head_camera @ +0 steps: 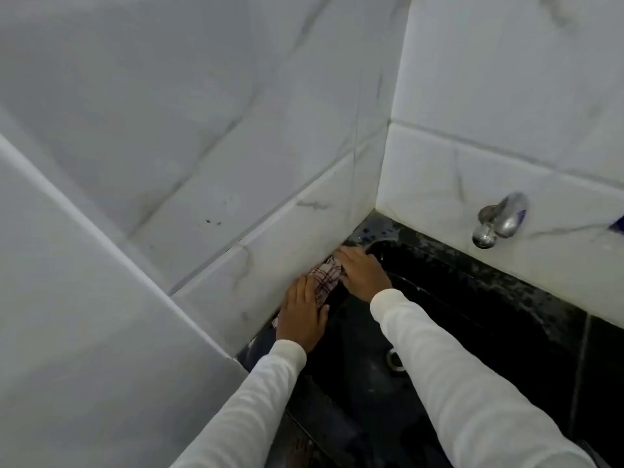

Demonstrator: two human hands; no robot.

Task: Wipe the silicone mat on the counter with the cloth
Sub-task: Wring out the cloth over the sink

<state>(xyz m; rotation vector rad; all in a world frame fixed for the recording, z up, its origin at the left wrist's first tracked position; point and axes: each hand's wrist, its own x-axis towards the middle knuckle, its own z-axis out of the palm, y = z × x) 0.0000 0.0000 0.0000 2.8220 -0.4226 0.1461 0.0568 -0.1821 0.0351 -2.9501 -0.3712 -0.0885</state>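
A checked white-and-red cloth point(325, 278) lies on the narrow dark ledge between the tiled wall and the black sink. My left hand point(302, 314) presses flat on the cloth's near end, fingers together. My right hand point(362, 271) rests on its far end at the sink's rim, fingers curled over the cloth. Both arms wear white sleeves. I cannot pick out a silicone mat; the surface under the cloth is dark and mostly hidden by my hands.
A black sink basin point(472, 315) with a drain point(395, 361) lies below my right arm. A chrome tap point(499, 219) juts from the white marble-pattern wall tiles point(256, 211). The speckled dark counter point(526, 292) runs along the back wall.
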